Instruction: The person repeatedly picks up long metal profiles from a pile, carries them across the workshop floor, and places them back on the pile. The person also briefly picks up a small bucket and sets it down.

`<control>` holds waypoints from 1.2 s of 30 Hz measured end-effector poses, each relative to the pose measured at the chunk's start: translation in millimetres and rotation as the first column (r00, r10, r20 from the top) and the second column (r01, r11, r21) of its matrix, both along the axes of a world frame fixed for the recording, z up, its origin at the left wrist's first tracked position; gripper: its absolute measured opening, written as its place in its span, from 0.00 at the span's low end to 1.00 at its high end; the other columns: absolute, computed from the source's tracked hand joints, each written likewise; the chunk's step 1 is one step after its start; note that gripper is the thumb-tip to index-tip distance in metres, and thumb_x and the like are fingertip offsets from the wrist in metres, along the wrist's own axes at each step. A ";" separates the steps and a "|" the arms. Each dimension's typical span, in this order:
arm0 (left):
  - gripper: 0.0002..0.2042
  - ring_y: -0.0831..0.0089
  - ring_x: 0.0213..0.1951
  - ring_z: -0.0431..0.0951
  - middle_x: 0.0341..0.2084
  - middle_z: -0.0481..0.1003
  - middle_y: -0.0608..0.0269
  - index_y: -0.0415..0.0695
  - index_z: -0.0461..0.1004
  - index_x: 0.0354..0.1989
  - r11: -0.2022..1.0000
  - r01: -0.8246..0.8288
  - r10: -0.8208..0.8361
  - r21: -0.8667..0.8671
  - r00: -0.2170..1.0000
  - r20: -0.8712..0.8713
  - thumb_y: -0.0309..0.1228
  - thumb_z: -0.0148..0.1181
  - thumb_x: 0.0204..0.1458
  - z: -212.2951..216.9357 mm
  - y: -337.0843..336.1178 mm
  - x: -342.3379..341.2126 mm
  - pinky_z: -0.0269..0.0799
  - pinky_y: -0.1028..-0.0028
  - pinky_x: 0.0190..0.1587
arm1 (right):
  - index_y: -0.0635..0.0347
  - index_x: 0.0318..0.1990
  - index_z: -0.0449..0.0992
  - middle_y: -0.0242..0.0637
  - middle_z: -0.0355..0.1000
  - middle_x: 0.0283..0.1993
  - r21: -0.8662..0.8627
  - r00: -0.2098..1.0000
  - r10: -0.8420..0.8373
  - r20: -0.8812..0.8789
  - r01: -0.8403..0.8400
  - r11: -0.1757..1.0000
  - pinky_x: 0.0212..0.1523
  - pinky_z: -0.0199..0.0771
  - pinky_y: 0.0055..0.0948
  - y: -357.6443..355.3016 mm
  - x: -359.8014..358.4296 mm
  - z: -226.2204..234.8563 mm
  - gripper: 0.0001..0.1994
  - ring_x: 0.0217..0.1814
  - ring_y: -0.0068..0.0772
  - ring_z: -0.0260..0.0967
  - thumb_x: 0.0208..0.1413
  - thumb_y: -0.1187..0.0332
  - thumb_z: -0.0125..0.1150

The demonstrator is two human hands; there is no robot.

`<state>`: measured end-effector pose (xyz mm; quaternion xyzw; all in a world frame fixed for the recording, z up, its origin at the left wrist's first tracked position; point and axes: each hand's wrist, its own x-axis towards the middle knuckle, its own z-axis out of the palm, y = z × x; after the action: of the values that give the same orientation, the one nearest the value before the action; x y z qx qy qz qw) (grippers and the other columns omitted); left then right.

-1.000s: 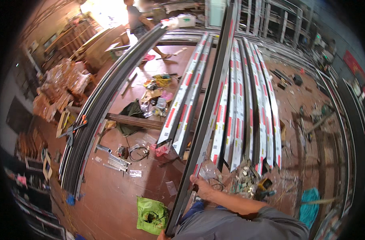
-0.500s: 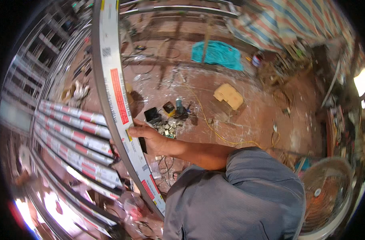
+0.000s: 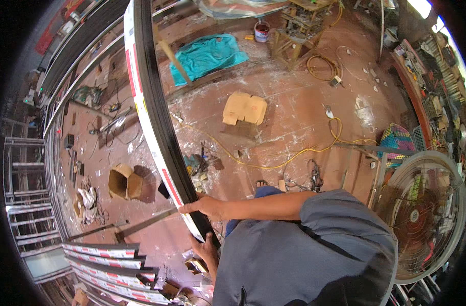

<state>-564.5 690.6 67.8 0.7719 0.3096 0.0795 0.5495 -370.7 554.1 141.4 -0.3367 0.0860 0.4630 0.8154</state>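
A long metal profile bar (image 3: pixel 160 120) runs from the top edge down to my body, its narrow face covered in white film with red labels and its dark side turned toward the right. My right hand (image 3: pixel 208 207) is closed around the bar near its lower end, thumb lying across the white face. Just below it, my left hand (image 3: pixel 206 250) grips the same bar from underneath, fingers partly hidden by it. Several similar film-wrapped bars (image 3: pixel 108 262) lie side by side at the lower left.
An open cardboard box (image 3: pixel 125 182) stands on the floor left of the bar. Right of it lie a flattened cardboard piece (image 3: pixel 244 108), a yellow cable (image 3: pixel 274 166) and a teal cloth (image 3: pixel 210 55). A large round fan (image 3: pixel 415 217) stands at the right, metal frames (image 3: pixel 31 204) at the far left.
The bar has rotated, so its dark side now shows where the broad labelled face did. My right hand sits closer to its lower end. My view has shifted, placing the other bars lower.
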 end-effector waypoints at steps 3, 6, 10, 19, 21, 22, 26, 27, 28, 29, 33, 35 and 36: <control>0.31 0.66 0.44 0.76 0.45 0.77 0.57 0.36 0.70 0.62 0.981 0.158 -0.166 -0.109 0.983 -0.072 0.24 0.67 0.44 4.4 -14.4 45.6 0.74 0.67 0.50 | 0.58 0.60 0.73 0.32 0.74 0.52 -0.021 0.983 -0.091 0.158 0.096 0.995 0.55 0.71 0.34 -39.7 48.3 9.4 0.31 0.53 0.30 0.70 0.51 0.60 0.80; 0.31 0.66 0.42 0.78 0.44 0.79 0.59 0.36 0.71 0.62 0.956 0.280 -0.291 -0.083 0.939 -0.185 0.26 0.67 0.44 -7.5 -15.1 88.0 0.76 0.67 0.49 | 0.57 0.62 0.70 0.29 0.71 0.49 0.085 0.924 -0.226 0.308 0.210 0.974 0.54 0.69 0.29 -65.4 108.0 16.3 0.32 0.52 0.26 0.67 0.53 0.58 0.79; 0.30 0.67 0.43 0.79 0.44 0.80 0.60 0.33 0.72 0.60 0.881 0.360 -0.418 -0.306 0.896 -0.151 0.28 0.70 0.47 -45.5 -2.0 141.3 0.76 0.67 0.49 | 0.57 0.66 0.64 0.27 0.67 0.46 0.111 0.780 -0.360 0.512 0.356 0.928 0.51 0.68 0.27 -113.1 197.7 44.3 0.36 0.50 0.23 0.65 0.56 0.55 0.78; 0.41 0.51 0.54 0.77 0.54 0.77 0.39 0.27 0.68 0.62 0.752 0.649 -0.657 -0.114 0.723 -0.213 0.53 0.69 0.50 -114.7 -23.8 268.1 0.70 0.58 0.58 | 0.63 0.73 0.56 0.41 0.73 0.55 -0.060 0.541 -0.570 0.618 0.756 0.652 0.57 0.72 0.36 -263.6 355.5 50.3 0.45 0.55 0.33 0.71 0.55 0.56 0.77; 0.40 0.51 0.51 0.78 0.50 0.78 0.40 0.28 0.69 0.60 0.719 0.687 -0.615 0.100 0.697 -0.368 0.52 0.69 0.50 -129.5 -24.3 282.5 0.72 0.58 0.55 | 0.61 0.69 0.59 0.38 0.74 0.52 -0.085 0.537 -0.599 0.595 0.782 0.617 0.53 0.74 0.36 -294.9 386.4 50.0 0.40 0.51 0.31 0.73 0.55 0.58 0.77; 0.39 0.51 0.50 0.79 0.49 0.79 0.40 0.28 0.70 0.60 0.683 0.704 -0.582 0.196 0.686 -0.436 0.52 0.69 0.50 -140.9 -34.6 294.9 0.73 0.57 0.54 | 0.60 0.65 0.63 0.34 0.73 0.50 -0.126 0.531 -0.588 0.610 0.798 0.590 0.52 0.74 0.35 -318.3 406.3 40.4 0.35 0.49 0.29 0.72 0.56 0.59 0.76; 0.29 0.60 0.40 0.81 0.37 0.82 0.50 0.33 0.77 0.50 0.756 0.617 -0.644 -0.217 0.643 -0.415 0.47 0.72 0.50 -66.6 -137.2 374.3 0.76 0.62 0.45 | 0.57 0.58 0.67 0.32 0.73 0.46 -0.187 0.519 -0.682 0.516 0.845 0.502 0.48 0.74 0.34 -440.7 489.6 -16.7 0.31 0.46 0.27 0.71 0.53 0.59 0.79; 0.28 0.62 0.39 0.81 0.36 0.82 0.52 0.34 0.78 0.49 0.765 0.611 -0.632 -0.203 0.649 -0.424 0.46 0.73 0.49 -71.9 -154.6 386.4 0.76 0.62 0.44 | 0.58 0.58 0.66 0.34 0.74 0.45 -0.252 0.504 -0.696 0.511 0.862 0.440 0.47 0.74 0.35 -465.2 515.6 -25.7 0.32 0.45 0.29 0.72 0.51 0.60 0.80; 0.27 0.64 0.38 0.81 0.36 0.82 0.54 0.34 0.78 0.48 0.755 0.637 -0.619 -0.154 0.614 -0.490 0.46 0.74 0.49 -84.9 -164.5 393.7 0.76 0.63 0.43 | 0.59 0.59 0.65 0.36 0.75 0.45 -0.318 0.488 -0.714 0.503 0.872 0.372 0.46 0.75 0.37 -490.6 541.3 -36.8 0.34 0.43 0.32 0.72 0.49 0.60 0.81; 0.27 0.67 0.38 0.81 0.36 0.83 0.56 0.34 0.79 0.47 0.743 0.660 -0.596 -0.107 0.582 -0.553 0.45 0.75 0.48 -93.8 -182.0 405.0 0.76 0.64 0.43 | 0.60 0.60 0.65 0.39 0.75 0.45 -0.334 0.486 -0.679 0.551 0.873 0.354 0.46 0.75 0.38 -515.7 569.6 -50.2 0.36 0.43 0.32 0.73 0.48 0.62 0.81; 0.31 0.70 0.36 0.80 0.34 0.83 0.59 0.35 0.81 0.48 0.821 0.450 -0.563 -0.351 0.538 -0.627 0.51 0.78 0.45 -30.6 -305.6 467.6 0.76 0.66 0.42 | 0.65 0.58 0.66 0.43 0.76 0.45 -0.484 0.556 -0.631 0.541 0.820 0.306 0.48 0.75 0.39 -611.0 639.6 -124.8 0.35 0.46 0.37 0.75 0.45 0.66 0.81; 0.31 0.72 0.35 0.79 0.33 0.82 0.60 0.35 0.81 0.49 0.789 0.511 -0.600 -0.340 0.524 -0.604 0.51 0.77 0.46 -32.8 -344.9 485.1 0.75 0.67 0.40 | 0.66 0.56 0.67 0.43 0.77 0.42 -0.537 0.533 -0.589 0.607 0.822 0.191 0.46 0.76 0.40 -675.3 666.6 -174.5 0.33 0.44 0.38 0.76 0.44 0.67 0.79; 0.31 0.73 0.34 0.78 0.32 0.82 0.60 0.36 0.81 0.49 0.779 0.530 -0.612 -0.336 0.524 -0.593 0.51 0.77 0.47 -37.3 -365.0 488.7 0.75 0.67 0.39 | 0.66 0.55 0.68 0.42 0.77 0.41 -0.559 0.533 -0.557 0.637 0.817 0.143 0.46 0.76 0.40 -700.7 676.7 -195.1 0.32 0.43 0.39 0.77 0.44 0.68 0.79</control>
<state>-75.8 325.6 30.5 0.7715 0.2199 -0.4074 0.4365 306.0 -146.6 -53.7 -0.6533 0.3199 -0.1201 0.6756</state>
